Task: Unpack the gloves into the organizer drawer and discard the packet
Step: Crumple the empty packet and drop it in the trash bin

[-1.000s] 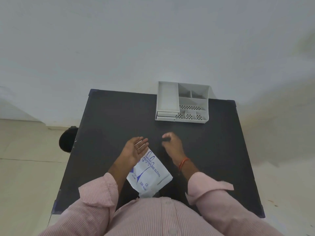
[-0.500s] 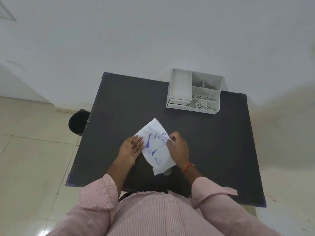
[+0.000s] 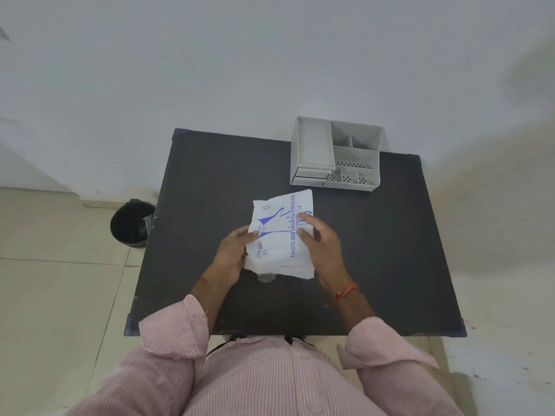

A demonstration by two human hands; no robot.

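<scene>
A white glove packet (image 3: 279,235) with blue print is held over the middle of the black table (image 3: 210,181). My left hand (image 3: 232,253) grips its left edge, thumb on top. Along the packet's right side, my right hand (image 3: 322,244) holds it with fingers on the printed face. The white organizer (image 3: 336,154) stands at the table's far right, with a long tray on its left, open compartments on its right and small shut drawers (image 3: 310,175) at its front left. No gloves show outside the packet.
A black bin (image 3: 132,223) sits on the tiled floor by the table's left edge. A white wall rises right behind the table. My pink striped sleeves fill the bottom of the view.
The packet has come up from near my body toward the table's middle and turned more upright. My right hand has taken hold of its right side; both hands now hold it.
</scene>
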